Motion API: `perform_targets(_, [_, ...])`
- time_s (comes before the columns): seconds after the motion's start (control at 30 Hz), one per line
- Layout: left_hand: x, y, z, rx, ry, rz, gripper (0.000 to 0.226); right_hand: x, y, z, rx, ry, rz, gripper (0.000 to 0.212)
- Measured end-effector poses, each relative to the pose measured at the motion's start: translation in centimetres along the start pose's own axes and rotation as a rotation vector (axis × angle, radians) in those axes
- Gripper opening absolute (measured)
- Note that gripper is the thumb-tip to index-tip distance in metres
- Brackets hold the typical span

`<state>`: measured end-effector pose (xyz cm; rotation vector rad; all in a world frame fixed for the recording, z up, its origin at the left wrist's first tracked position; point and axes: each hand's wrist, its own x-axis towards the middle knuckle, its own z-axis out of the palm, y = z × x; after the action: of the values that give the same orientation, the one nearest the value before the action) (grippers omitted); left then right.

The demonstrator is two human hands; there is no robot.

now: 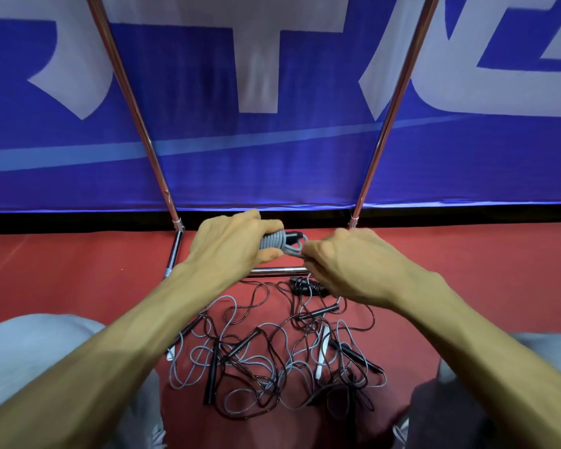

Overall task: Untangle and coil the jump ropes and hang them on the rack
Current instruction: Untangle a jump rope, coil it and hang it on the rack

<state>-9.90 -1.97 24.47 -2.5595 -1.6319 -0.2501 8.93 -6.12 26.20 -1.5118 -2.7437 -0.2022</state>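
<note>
A grey rope (272,242) is wound into a small tight bundle and is held up in the air, just above the low bar of the rack (279,270). The bundle is gripped by the left hand (230,244), with the fingers curled round it. A loose bit of the same rope is pinched by the right hand (344,257), close beside the bundle. A black handle (293,236) is seen poking out at the bundle's far side. Lower down, a pile of ropes (272,358), grey and dark, is spread in a tangle on the red floor (62,270) between the knees (30,351). Behind the rack's two shiny poles a blue banner (240,157) is hung.
</note>
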Motion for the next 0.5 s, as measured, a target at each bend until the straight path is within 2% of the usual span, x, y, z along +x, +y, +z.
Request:
perform_targets(0.13, [-0.3,0.8,0.3,0.01,-0.07,0.154,0.036,0.3,0.4,-0.2,-0.062,0.144,-0.072,0.009])
perform_targets(0.23, [-0.5,1.2,0.4,-0.018,-0.087,0.234,0.039,0.4,1.3,-0.1,0.001,0.263,-0.067,0.013])
perform_targets(0.4, [-0.8,1.4,0.2,-0.09,-0.089,0.205,0.036,0.4,1.5,-0.1,0.114,0.432,-0.075,0.013])
perform_targets(0.5, [-0.9,1.9,0.3,-0.105,-0.053,0.224,0.052,0.2,2.4,-0.5,0.216,0.435,0.031,0.021])
